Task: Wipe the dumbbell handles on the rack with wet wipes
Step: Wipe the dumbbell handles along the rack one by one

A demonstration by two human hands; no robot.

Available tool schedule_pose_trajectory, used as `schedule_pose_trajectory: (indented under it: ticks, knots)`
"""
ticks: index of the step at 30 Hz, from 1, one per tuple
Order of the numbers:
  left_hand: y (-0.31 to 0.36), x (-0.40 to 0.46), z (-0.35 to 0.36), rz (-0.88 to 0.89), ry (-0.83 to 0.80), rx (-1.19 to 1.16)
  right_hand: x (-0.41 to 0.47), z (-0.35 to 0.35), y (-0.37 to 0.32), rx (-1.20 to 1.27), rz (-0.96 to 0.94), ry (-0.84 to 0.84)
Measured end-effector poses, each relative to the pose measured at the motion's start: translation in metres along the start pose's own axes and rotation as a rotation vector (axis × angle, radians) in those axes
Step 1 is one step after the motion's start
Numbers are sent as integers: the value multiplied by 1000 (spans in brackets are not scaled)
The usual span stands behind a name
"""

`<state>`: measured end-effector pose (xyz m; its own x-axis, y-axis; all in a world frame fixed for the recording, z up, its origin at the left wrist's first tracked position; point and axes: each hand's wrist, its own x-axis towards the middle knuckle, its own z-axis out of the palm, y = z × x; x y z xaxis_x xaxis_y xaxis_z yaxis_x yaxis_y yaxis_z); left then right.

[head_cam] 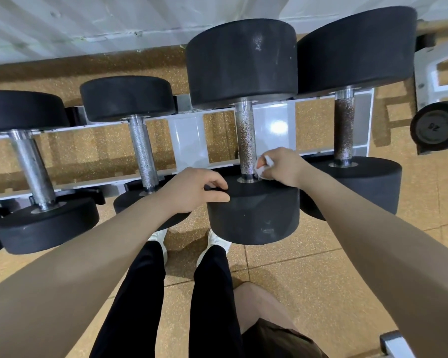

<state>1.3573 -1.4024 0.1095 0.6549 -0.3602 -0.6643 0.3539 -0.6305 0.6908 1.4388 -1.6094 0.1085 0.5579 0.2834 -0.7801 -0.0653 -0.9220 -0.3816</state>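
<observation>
Resting on white rack (184, 140): dumbbell (246, 140), handle axis 12-to-6 o'clock. Right hand (282, 165) pinches wet wipe (263, 167) against handle; left hand (192, 189) grips near head. Tan floor (321, 267).

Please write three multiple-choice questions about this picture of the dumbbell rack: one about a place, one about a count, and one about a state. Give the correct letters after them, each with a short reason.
1. Where does the right hand hold the crumpled white wet wipe?
A. On the floor
B. Against the near end of the rust-speckled knurled steel handle
C. On the white metal rack rail

2. How many dumbbell handles show fully on the rack's top row?
A. Two
B. Four
C. Seven

3. What is the left hand doing?
A. Hanging at the side
B. Holding a spray bottle
C. Resting with curled fingers on the rim of the near black rubber dumbbell head

Answers:
1 B: the wipe touches the handle just above the near head.
2 B: four steel handles run across the rack.
3 C: its fingers lie over the head's edge.
</observation>
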Motion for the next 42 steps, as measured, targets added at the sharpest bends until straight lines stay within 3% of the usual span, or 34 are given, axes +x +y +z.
schedule_pose_trajectory:
  ticks: [2, 4, 7, 12, 18, 19, 22, 23, 25, 31, 34, 36, 39, 42]
  knots:
    - [1, 0, -1, 3, -8, 12, -1, -7, -10, 77, -75, 103]
    - [1, 0, -1, 6, -7, 13, 4, -13, -28, 111, -187, 317]
    - [0, 0, -1, 12, 3, 15, 19, -17, -47, -78, -276, 485]
    - [0, -1, -1, 12, 8, 0, 20, 2, -35, -184, -220, 432]
    - [1, -2, -2, 26, 9, 11, 1, 10, -27, -421, -258, -11]
    - [1, -2, -1, 24, 9, 2, 0, 8, -28, -354, -252, 7]
    - [0, -2, -1, 31, 10, -7, 9, -4, -37, 26, -166, 275]
    - [0, -2, -1, 30, 8, -6, 13, -8, -42, 15, -181, 355]
    - [0, -1, -1, 25, 4, 4, 22, -13, -46, -78, -225, 371]
    - [0, -1, -1, 27, 1, 11, 0, 11, -38, -523, -247, 113]
    - [1, -1, -2, 22, -5, 0, -2, 17, -41, -537, -182, 6]
    - [1, 0, -2, 20, -6, 2, 8, 8, -50, -496, -204, 77]
    - [0, 0, -1, 19, 8, 1, 18, -12, -68, -540, -214, 314]
    - [0, -1, 0, 20, 17, 10, 17, -11, -78, -707, -217, 321]
